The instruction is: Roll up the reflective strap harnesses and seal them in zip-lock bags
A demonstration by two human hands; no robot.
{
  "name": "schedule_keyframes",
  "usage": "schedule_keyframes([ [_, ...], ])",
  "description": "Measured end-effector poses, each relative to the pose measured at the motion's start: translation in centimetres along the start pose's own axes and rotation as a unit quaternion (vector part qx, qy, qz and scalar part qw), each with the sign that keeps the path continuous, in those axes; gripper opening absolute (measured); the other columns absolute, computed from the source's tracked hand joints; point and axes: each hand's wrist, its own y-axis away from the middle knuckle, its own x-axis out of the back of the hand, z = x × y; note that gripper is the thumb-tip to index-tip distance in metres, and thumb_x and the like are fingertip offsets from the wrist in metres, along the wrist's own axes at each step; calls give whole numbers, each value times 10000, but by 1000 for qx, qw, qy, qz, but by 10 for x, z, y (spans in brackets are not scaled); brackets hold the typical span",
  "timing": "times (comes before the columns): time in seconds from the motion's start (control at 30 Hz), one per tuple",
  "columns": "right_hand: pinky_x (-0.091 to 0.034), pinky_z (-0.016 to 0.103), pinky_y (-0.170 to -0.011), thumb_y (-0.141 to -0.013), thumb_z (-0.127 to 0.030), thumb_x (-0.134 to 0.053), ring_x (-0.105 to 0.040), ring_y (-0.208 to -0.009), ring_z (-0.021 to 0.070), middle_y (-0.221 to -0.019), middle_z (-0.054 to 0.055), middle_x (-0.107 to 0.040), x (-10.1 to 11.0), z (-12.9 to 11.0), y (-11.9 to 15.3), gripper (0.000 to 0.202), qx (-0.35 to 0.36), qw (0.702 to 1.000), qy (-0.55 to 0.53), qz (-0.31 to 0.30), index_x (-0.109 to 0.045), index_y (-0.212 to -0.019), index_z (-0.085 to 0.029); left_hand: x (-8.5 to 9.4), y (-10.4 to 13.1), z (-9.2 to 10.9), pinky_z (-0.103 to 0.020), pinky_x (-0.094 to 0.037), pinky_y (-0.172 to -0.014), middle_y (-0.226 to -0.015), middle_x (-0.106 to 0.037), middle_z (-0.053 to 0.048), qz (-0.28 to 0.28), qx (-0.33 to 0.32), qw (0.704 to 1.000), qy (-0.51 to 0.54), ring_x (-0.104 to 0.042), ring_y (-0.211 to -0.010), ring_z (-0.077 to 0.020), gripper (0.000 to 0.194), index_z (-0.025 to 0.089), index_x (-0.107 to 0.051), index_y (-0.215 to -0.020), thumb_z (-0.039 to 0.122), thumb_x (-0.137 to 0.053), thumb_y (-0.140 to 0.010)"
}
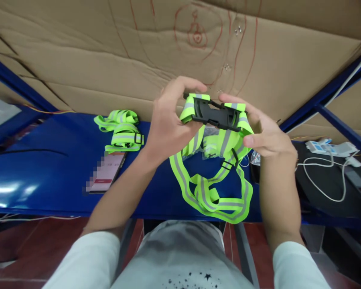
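Observation:
A black plastic side-release buckle (216, 114) is held up over the table, its two halves joined or nearly so. My left hand (170, 116) grips its left end, where the neon strap loops through. On the other end my right hand (264, 130) is closed, thumb low and fingers behind. From the buckle hangs a neon yellow-green reflective strap (185, 188) with a grey stripe, looping down toward the table's front edge. A black strap slider (227, 165) sits on it. Behind, more neon strap in clear plastic (210, 146) is partly hidden.
Folded neon straps (124, 134) lie left on the blue table (48, 160), beside a phone (105, 172) with its screen lit. White cables (325, 192) and a white power strip (331, 148) lie at right. A cardboard panel (156, 52) with red drawings rises behind.

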Motion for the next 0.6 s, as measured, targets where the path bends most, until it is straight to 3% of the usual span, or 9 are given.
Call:
schedule_keyframes([
  [0.07, -639, 513, -962, -794, -701, -795, -737, -1151, 317, -1390, 157, -683, -2, 4, -5, 996, 1, 996, -91, 12, -437, -1578, -202, 3, -2, -6, -385, -554, -1029, -1242, -696, -62, -75, 17, 993, 86, -681, -1180, -234, 472, 230, -613, -1288, 321, -773, -854],
  [0.17, -664, 498, -863, -717, -679, -857, -766, -984, 294, -1299, 127, -722, -7, 15, -11, 1104, -7, 988, -135, 78, -359, -1607, -256, 9, -4, -21, -415, -595, -990, -1372, -661, -79, -236, 79, 946, 207, -666, -1294, -293, 979, 340, -376, -1586, 615, -840, -770],
  [0.27, -670, 458, -750, -664, -746, -851, -745, -810, 248, -1183, 80, -750, -12, 24, -16, 1158, 4, 982, -117, 147, -345, -1609, -309, 5, -3, -39, -469, -611, -987, -1407, -663, -79, -290, 128, 899, 302, -652, -1334, -340, 1287, 408, -251, -1661, 824, -854, -603],
  [0.33, -661, 414, -675, -657, -749, -854, -721, -728, 215, -1144, 53, -753, -16, 25, -18, 1127, 12, 978, -102, 183, -377, -1588, -329, -3, -2, -49, -485, -615, -994, -1377, -688, -86, -294, 145, 885, 330, -645, -1346, -362, 1263, 376, -374, -1618, 838, -873, -554],
  [0.43, -645, 366, -625, -726, -637, -875, -718, -686, 189, -1094, 26, -750, -27, 21, -19, 972, -5, 971, -63, 230, -439, -1538, -329, -17, 0, -58, -483, -613, -1014, -1242, -748, -117, -323, 162, 866, 346, -659, -1325, -382, 998, 267, -624, -1409, 775, -900, -595],
  [0.53, -613, 328, -561, -806, -543, -861, -677, -609, 157, -974, -16, -733, -33, 15, -16, 845, 6, 970, -76, 230, -445, -1512, -337, -23, 1, -63, -503, -618, -999, -1109, -775, -143, -365, 177, 826, 391, -693, -1249, -399, 948, 199, -694, -1268, 795, -902, -560],
  [0.6, -577, 295, -512, -813, -536, -862, -649, -594, 140, -992, -15, -734, -31, 12, -12, 833, 15, 973, -92, 210, -450, -1511, -343, -25, 2, -66, -522, -629, -967, -1026, -776, -133, -397, 187, 782, 442, -736, -1126, -393, 954, 202, -707, -1190, 812, -916, -488],
])
